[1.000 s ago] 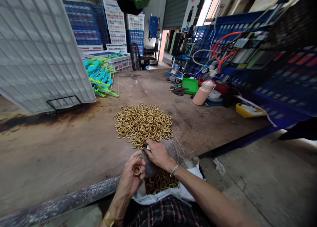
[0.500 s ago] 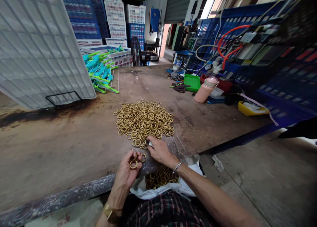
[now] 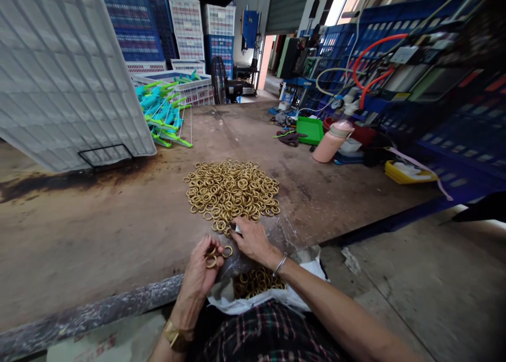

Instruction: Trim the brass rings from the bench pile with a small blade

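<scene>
Brass-coloured rings lie in a heap (image 3: 233,188) on the table in front of me. My left hand (image 3: 201,264), palm up with curled fingers, holds a few brass rings (image 3: 211,261). One more ring (image 3: 227,252) is by its fingertips; whether they touch it is unclear. At the heap's near edge, my right hand (image 3: 253,239) has its thumb and fingers bent in at the rings. Something white shows at a fingertip, and what lies between the fingers is hidden. Below the table edge, an open white sack (image 3: 272,297) contains more rings.
A big white ribbed panel (image 3: 75,77) leans at the left, near turquoise and green plastic pieces (image 3: 164,114). To the right stand a pink bottle (image 3: 332,143), a green tray (image 3: 309,130) and a yellow tray (image 3: 409,173). Stacked crates (image 3: 185,30) and a fan (image 3: 219,80) are behind.
My right fingers have shifted slightly left at the heap's near edge. My left hand still holds its rings, almost in place. The whole view has moved a little.
</scene>
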Tool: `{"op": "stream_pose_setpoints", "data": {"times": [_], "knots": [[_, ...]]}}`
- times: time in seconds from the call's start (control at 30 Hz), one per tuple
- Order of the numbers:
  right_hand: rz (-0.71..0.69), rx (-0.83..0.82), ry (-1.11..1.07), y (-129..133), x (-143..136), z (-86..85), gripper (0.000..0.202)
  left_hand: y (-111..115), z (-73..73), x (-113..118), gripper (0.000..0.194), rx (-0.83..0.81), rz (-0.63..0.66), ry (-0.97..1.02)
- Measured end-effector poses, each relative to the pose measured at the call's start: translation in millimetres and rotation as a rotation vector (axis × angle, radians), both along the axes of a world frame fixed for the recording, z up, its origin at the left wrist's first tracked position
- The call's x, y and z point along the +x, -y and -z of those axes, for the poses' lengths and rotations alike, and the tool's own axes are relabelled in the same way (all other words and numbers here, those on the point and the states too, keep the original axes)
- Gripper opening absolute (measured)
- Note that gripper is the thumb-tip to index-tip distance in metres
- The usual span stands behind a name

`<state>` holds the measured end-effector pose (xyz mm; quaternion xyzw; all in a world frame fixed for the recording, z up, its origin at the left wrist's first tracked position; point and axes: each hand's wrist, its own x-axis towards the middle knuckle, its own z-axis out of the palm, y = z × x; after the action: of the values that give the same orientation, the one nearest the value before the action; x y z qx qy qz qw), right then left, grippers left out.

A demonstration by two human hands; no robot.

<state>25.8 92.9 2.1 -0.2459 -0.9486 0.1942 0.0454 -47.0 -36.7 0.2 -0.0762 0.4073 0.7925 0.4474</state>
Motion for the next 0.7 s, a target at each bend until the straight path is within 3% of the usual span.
{"op": "stream_pose_setpoints", "data": {"times": [0.2, 0.33, 0.43, 0.53, 0.7], "knots": [[-0.001, 0.036, 0.041, 2.7, -2.6, 3.2, 0.019, -1.0, 0.6, 0.1, 0.030, -0.019, 0.055, -0.080], [0.005, 0.004, -0.045, -2.2, 0.9, 7.4, 0.020, -3.6, 0.3, 1.4, 0.035, -0.089, 0.061, -0.143], [-0.065, -0.084, -0.164, -4.7, 8.2, 5.4, 0.024, -8.0, -1.7, 5.0, 0.038, -0.128, 0.066, -0.268], [-0.133, -0.183, -0.267, -3.2, 17.6, -2.7, 0.022, -12.7, -4.2, 10.6, 0.038, -0.181, 0.159, -0.420], [-0.102, -0.371, -0.411, 1.5, 26.9, -17.2, 0.012, -17.1, -8.1, 20.1, 0.034, -0.267, 0.269, -0.584]]}}
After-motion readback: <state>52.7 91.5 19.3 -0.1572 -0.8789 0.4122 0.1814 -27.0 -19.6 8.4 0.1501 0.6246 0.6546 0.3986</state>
